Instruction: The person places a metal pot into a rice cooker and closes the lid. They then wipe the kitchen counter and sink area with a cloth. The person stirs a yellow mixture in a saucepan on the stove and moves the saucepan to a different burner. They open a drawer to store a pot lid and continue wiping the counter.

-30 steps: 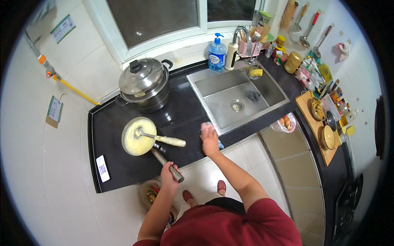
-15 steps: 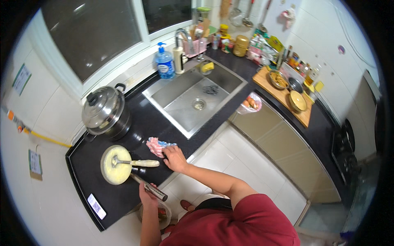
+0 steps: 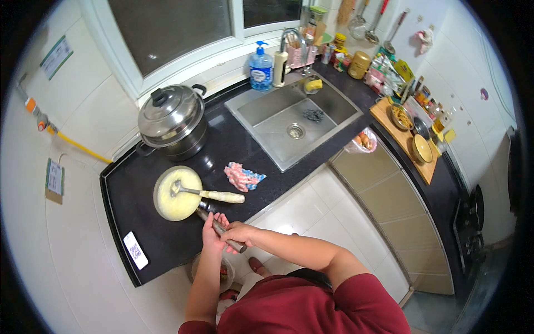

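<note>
A round pan [image 3: 157, 201] of pale yellow, creamy food stands on the dark counter at the left. Its dark handle [image 3: 237, 245] points toward me, past the counter's front edge. My left hand [image 3: 212, 235] curls round the handle from the left, fingers showing on its far side. Closer to the handle's end, my right hand [image 3: 240, 231] grips it from the right. In the food rests the metal head of a ladle or spoon [image 3: 223, 196], its pale, food-smeared handle lying across the rim. A crumpled pink and blue cloth [image 3: 242, 177] lies just beyond my hands, apart from them.
Behind the pan stands a large lidded steel pot [image 3: 175, 125]. A phone [image 3: 135, 250] lies near the left edge. The sink [image 3: 286, 161], with a blue soap bottle [image 3: 261, 72] behind it, is ahead. Bowls sit on a wooden board [image 3: 389, 131] at right. Below, a bin [image 3: 196, 267] stands on the floor.
My right hand has left the cloth and come to the pan handle beside my left hand. The cloth now lies spread out more. The whole view has shifted.
</note>
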Tool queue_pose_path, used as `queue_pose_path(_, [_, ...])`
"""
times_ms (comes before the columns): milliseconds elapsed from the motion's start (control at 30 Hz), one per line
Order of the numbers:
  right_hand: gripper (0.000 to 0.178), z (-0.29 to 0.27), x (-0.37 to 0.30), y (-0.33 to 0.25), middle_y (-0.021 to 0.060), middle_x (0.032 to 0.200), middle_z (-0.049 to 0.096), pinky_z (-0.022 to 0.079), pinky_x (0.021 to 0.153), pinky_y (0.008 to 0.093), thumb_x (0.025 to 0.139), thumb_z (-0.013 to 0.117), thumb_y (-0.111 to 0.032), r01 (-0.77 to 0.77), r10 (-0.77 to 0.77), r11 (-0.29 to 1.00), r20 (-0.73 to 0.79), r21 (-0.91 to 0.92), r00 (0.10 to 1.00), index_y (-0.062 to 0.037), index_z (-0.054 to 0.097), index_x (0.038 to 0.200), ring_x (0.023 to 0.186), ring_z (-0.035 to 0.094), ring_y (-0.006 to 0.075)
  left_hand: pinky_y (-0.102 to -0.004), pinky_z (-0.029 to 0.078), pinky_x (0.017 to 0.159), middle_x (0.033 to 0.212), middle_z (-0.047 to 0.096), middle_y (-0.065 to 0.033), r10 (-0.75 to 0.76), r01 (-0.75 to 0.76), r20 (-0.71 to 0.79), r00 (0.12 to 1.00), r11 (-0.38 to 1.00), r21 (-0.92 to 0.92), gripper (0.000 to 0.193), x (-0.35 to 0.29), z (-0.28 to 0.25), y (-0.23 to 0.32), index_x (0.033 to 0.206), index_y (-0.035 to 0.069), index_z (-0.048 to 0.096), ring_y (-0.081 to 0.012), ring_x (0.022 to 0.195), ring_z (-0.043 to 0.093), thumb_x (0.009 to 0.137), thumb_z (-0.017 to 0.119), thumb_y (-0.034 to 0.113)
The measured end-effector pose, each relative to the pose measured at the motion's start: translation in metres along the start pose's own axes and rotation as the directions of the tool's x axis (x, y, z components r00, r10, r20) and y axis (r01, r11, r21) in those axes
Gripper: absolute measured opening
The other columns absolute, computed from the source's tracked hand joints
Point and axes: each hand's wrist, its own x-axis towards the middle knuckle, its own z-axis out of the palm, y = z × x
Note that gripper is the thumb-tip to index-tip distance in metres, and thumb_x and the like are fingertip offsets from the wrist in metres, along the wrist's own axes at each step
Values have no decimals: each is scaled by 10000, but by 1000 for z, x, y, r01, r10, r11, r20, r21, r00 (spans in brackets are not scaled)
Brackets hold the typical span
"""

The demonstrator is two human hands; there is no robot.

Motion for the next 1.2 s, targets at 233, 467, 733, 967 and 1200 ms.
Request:
queue_pose_path(233, [339,11,2,2,100,708,551,439,398,303,719,631,-67,82,-101,975,-82,-205,991,83,490,988,512,551,157,-253,425,518,598,478,-7,19,-20,10,1000,995,99,262,6,-6,-2,696,104,477,-126,539,475,855,659,205])
queue_pose_path(467, [418,11,-12,20,93,724,566,449,451,288,728,636,-84,195,-230,935,-85,-297,970,94,466,1066,497,555,142,-267,436,487,620,480,-28,62,-59,-37,997,994,94,221,1,-13,-15,697,68,481,-131,529,485,813,668,87])
queue_pose_path(733, [390,-5,-59,30,79,717,573,451,466,273,737,607,-49,231,-263,943,-111,-240,958,87,473,1077,495,554,132,-275,435,465,610,480,-34,47,-44,-16,999,985,165,213,-33,25,-46,716,68,475,-142,506,481,801,669,100])
queue_pose_path(967, [381,-56,-143,50,55,695,549,441,467,262,751,582,-14,315,-329,943,-154,-107,932,74,456,1100,490,533,120,-282,448,490,631,499,-46,-14,11,13,1000,967,256,176,-65,79,-122,749,61,468,-154,532,503,800,637,69])
queue_pose_path(1200, [445,-132,-268,86,62,695,552,432,460,264,765,591,-34,342,-342,938,-298,-51,891,62,450,1175,506,533,120,-298,440,494,599,491,-38,-170,118,86,982,898,424,193,-95,143,-249,692,68,485,-155,522,484,827,601,141])
